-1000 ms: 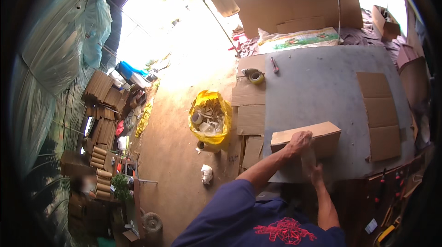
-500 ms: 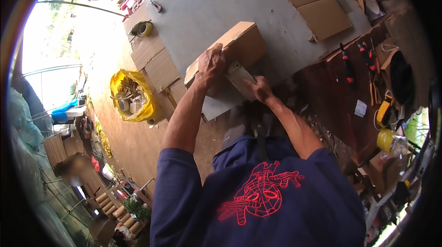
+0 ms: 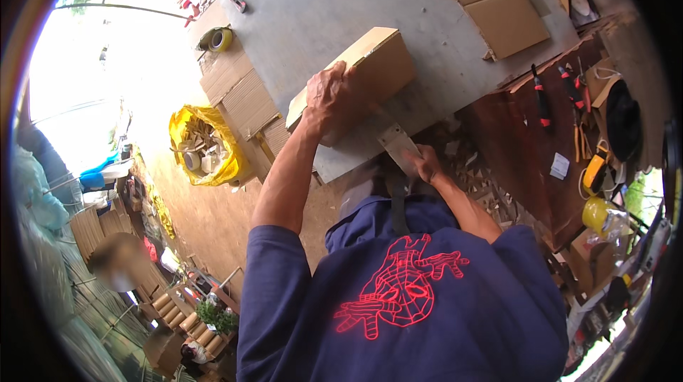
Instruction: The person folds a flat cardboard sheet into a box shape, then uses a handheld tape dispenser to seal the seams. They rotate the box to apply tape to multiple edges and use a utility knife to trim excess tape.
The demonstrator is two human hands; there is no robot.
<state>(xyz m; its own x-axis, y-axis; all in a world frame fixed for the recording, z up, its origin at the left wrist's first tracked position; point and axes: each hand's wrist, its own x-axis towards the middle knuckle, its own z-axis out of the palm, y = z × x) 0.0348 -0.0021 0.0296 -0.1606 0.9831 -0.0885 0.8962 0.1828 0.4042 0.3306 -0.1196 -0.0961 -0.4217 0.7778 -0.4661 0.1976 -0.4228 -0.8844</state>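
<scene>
A long brown cardboard block [image 3: 388,62], which looks like a box or a tight stack, stands tilted on the grey table top [image 3: 313,8] near its front edge. My left hand [image 3: 329,94] is closed over its near left part, fingers wrapped across the upper edge. In my right hand [image 3: 425,163] is a flat, pale, cleaver-like blade [image 3: 398,144] with a small hole near its far end. The blade lies just below the block's near side, apart from it. The handle is hidden in my fist.
Flat cardboard sheets [image 3: 491,5] lie at the far right. Tape rolls [image 3: 219,40] and a small red cutter [image 3: 237,2] sit at the left. A yellow bag [image 3: 231,158] of scraps stands left. Pliers [image 3: 541,97] and other tools rest on a dark red board [image 3: 498,140].
My right hand has drawn the blade back toward me and to the right, away from the block. My left hand and the block have stayed nearly in place.
</scene>
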